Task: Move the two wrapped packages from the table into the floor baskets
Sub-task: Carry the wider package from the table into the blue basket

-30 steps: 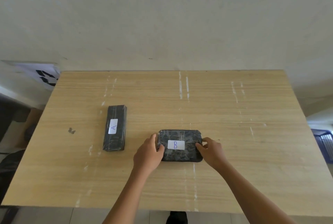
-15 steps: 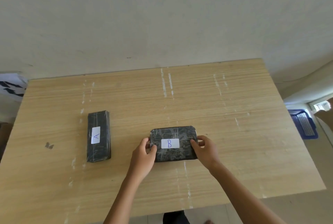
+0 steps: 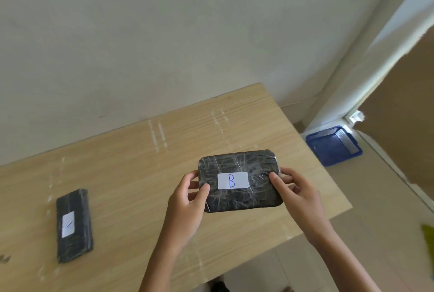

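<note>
Above table [image 3: 131,174] | package B [image 3: 239,180] long axis left-right | left hand [image 3: 187,200], right hand [image 3: 298,195] grip its ends

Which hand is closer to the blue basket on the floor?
Right. The right hand grips the B package on the side toward the blue basket; the left hand grips the far side.

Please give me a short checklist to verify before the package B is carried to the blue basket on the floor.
1. Both hands on package B: ok, left hand and right hand grip its two short ends.
2. B lifted clear of the table: cannot tell, it looks raised.
3. Blue basket in sight: ok, on the floor past the table's right end.
4. Basket has room: ok, no contents visible.
5. Way to the basket free: cannot tell, floor only partly visible.
6. Other package: ok, lying on the table, apart from the hands.
</note>
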Demonstrator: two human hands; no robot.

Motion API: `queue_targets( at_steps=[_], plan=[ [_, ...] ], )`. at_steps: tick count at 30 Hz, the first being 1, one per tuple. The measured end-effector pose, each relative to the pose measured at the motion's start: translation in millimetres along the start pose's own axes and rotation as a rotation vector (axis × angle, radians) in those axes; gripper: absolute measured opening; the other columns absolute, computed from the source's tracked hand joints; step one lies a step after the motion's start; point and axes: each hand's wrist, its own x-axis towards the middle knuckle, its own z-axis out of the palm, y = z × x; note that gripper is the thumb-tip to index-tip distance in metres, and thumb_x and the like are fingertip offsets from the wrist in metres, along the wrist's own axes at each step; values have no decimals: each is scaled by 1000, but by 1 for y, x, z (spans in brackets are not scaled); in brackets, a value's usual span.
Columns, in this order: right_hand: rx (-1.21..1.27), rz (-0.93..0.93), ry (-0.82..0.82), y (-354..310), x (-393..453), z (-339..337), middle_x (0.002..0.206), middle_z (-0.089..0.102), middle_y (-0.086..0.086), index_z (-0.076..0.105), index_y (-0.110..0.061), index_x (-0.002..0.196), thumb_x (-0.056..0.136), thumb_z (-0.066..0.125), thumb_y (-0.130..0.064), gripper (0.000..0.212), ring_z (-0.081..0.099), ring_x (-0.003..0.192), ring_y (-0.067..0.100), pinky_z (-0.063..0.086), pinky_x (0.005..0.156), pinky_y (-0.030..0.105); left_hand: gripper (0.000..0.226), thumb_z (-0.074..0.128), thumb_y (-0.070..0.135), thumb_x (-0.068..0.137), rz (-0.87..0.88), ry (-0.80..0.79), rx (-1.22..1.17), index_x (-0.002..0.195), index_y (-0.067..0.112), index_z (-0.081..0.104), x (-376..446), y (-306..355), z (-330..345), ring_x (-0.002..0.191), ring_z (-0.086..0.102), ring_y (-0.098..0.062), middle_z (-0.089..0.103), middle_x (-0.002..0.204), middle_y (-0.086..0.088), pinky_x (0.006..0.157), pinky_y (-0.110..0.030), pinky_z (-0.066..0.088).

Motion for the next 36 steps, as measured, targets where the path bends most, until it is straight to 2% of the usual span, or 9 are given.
queue_targets(
  at_steps=[6,9,13,18,23,28,31,34,36],
  plan=[
    [72,-54,171,5,-13,-148,70,71,-6,72,-32,93,86,69,-39,10,64,65,14,53,61,29,30,64,48,81,81,-91,-21,111,49,66,-29,60,129,85,75,-12,71,97,19,80,-42,62],
    [31,-93,263,17,-22,-217,67,67,-8,70,-33,89,87,67,-38,6,58,57,10,51,55,27,31,67,46,79,104,-160,-24,110,48,68,-44,78,195,87,76,-14,72,93,17,78,-42,64],
    [12,-122,387,29,-27,-300,61,64,-16,70,-31,85,90,66,-31,7,54,47,1,43,48,10,22,71,32,89,111,-257,-42,106,45,71,-53,97,281,87,77,-17,73,94,9,70,-35,64],
    [-13,-109,464,44,-6,-383,60,65,-18,73,-28,86,90,67,-28,7,51,44,0,40,47,8,23,68,23,93,102,-314,-59,108,40,71,-45,121,373,85,77,-11,75,92,12,64,-28,62],
    [-66,-89,493,64,47,-451,65,69,-4,74,-24,87,91,66,-25,8,54,47,-3,43,48,10,21,65,29,96,108,-346,-16,113,39,70,-7,137,462,98,73,-8,74,100,16,90,-43,59],
    [-120,-50,454,84,135,-520,64,69,-4,71,-27,82,91,66,-24,11,55,50,-3,44,51,10,14,63,31,97,123,-298,74,106,41,67,53,144,556,92,69,-2,73,94,25,98,-41,54],
    [-172,-6,425,93,190,-558,59,64,-8,66,-32,76,91,65,-24,17,56,53,-4,42,52,8,14,60,27,99,76,-297,110,104,39,65,91,152,609,94,67,-8,73,93,14,100,-43,53],
    [-190,52,388,107,241,-586,60,66,-8,69,-26,77,91,66,-25,14,58,56,-3,45,56,13,17,57,26,100,43,-260,174,99,42,60,124,158,655,105,65,-16,67,103,17,99,-40,50],
    [-190,90,359,119,272,-602,62,68,-8,69,-26,78,90,66,-26,12,60,57,-3,47,57,14,14,54,29,101,-1,-249,228,110,39,58,144,160,681,113,63,-18,68,114,12,100,-37,47]
  ],
)
